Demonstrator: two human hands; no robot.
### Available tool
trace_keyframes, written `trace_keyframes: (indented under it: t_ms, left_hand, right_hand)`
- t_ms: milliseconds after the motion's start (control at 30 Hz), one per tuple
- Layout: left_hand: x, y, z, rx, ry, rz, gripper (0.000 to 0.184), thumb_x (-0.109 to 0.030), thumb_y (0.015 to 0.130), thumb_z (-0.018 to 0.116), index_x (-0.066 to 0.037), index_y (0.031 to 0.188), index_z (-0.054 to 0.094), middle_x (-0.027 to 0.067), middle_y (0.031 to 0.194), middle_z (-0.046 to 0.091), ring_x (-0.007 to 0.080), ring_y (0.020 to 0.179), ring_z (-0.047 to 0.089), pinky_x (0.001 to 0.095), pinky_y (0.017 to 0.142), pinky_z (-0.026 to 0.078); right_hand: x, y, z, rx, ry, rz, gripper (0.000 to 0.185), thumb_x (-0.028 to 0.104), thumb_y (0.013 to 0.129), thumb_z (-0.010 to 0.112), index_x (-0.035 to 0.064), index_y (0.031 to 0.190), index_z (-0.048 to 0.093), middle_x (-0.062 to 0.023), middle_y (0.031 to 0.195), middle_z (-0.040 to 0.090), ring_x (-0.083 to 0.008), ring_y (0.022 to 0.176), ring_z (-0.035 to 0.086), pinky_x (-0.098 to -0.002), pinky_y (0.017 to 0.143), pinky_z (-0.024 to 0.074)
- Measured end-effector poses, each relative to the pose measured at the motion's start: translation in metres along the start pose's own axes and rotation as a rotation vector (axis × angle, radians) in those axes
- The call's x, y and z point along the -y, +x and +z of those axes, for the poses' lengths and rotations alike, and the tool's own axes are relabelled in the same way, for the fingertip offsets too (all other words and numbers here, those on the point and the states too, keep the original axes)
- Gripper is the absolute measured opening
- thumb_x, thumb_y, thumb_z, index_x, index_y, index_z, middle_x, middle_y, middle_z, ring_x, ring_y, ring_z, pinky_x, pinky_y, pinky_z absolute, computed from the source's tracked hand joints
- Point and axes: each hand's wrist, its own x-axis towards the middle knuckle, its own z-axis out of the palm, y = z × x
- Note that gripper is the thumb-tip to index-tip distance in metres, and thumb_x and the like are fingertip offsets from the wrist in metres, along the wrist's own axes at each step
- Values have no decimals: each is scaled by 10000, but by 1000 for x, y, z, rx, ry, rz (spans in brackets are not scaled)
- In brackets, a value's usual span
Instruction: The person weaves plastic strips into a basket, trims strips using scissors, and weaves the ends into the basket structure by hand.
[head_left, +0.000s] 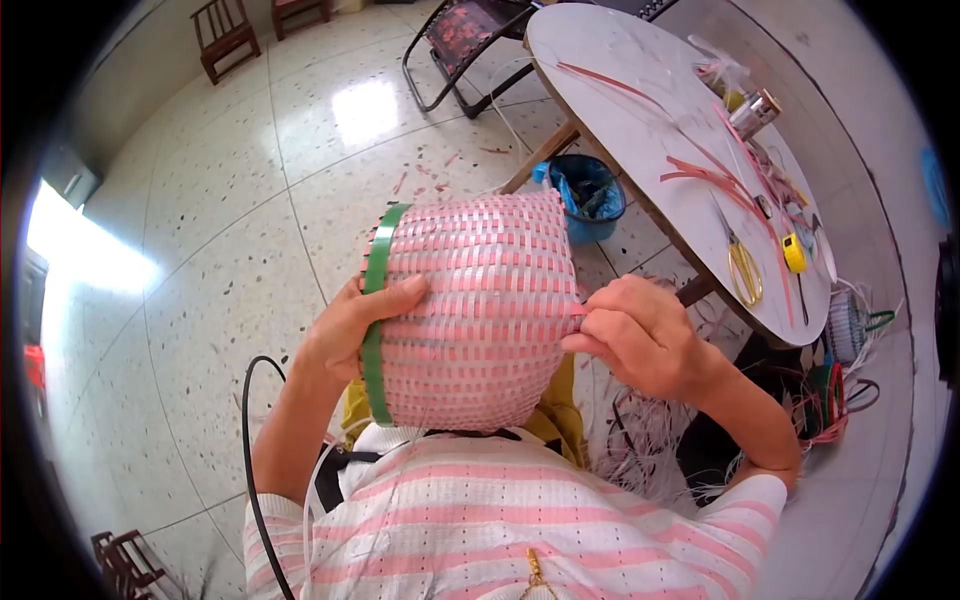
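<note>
A pink and white woven basket [475, 320] lies on its side across my lap, with a green band [376, 310] round its left end. My left hand [350, 325] grips that end, the thumb lying over the band and onto the weave while the other fingers are hidden behind. At the right end, my right hand [640, 335] is closed in a pinch on a pink strip [577, 318] at the basket's edge. Most of that strip is covered by the fingers.
The round table [640, 60] at the right bears scissors [742, 265], a yellow tape measure [794, 252], red strips [700, 172] and a metal can [755, 113]. A blue-lined bin [590, 195] stands beneath its edge. Loose white strips [650, 440] heap on the floor at right.
</note>
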Motion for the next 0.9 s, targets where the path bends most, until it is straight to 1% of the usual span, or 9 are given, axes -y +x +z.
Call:
trace_keyframes:
  t_ms: [67,100,167,267,367,500,600,767,900]
  left_hand:
    - [-1,-2,-3,15,-15,-14,258,-129,860,672,-22,1087,612,83,938,680,161,768,677,326,675,590]
    - [3,2,-1,24,-28,-14,258,-129,860,672,-22,1087,612,83,938,680,161,768,677,326,675,590]
    - [6,5,-5,74,-80,-4,258,-124,859,672,-25,1090,611,80,935,680,160,770,677,323,689,589]
    - [6,7,-4,92,-87,-2,267,-124,858,674,-24,1096,607,81,940,679,163,775,678,326,701,589]
    - [3,4,0,53,-71,-6,278,-125,855,677,-21,1102,603,85,948,679,165,778,679,332,703,588]
    - [2,0,1,-19,-61,-10,281,-119,854,677,-20,1105,601,90,956,679,169,782,679,338,706,588]
    - [2,-1,2,-7,-51,-3,286,-122,848,684,-22,1103,601,95,960,679,177,785,680,340,706,588]
    - [2,1,4,-30,-9,29,276,-124,856,675,-20,1100,601,101,963,678,188,784,683,353,702,591]
    - [2,0,3,-17,-31,22,258,-121,864,666,-15,1090,603,99,943,681,184,760,684,345,683,595]
  right_hand:
    - [3,3,1,-53,79,31,326,71,750,755,17,1040,615,-108,864,633,-264,768,632,-302,667,526]
    - [2,2,-5,-39,71,32,326,71,750,755,17,1040,615,-108,864,633,-264,768,632,-302,667,526]
    - [4,5,-11,-63,460,271,312,64,708,785,-17,962,623,-120,860,637,-252,695,623,-290,605,516]
    - [-5,3,-16,-20,384,201,328,44,689,792,-27,970,638,-126,851,654,-237,705,638,-286,604,520]
    - [-12,5,-14,-28,433,129,306,22,676,794,-23,948,660,-125,836,668,-229,705,650,-282,602,520]
    - [-11,9,-10,-37,449,162,254,29,713,774,-27,935,666,-137,816,671,-245,710,668,-292,630,540]
    - [-9,9,-5,-103,416,146,233,54,701,790,-16,882,660,-123,777,667,-232,660,662,-288,576,527]
    - [-1,5,4,-182,411,286,225,82,693,812,-1,813,641,-100,749,660,-183,606,640,-265,511,480]
    - [5,2,8,-223,492,386,205,63,703,803,-2,830,656,-86,761,665,-162,624,642,-246,543,494]
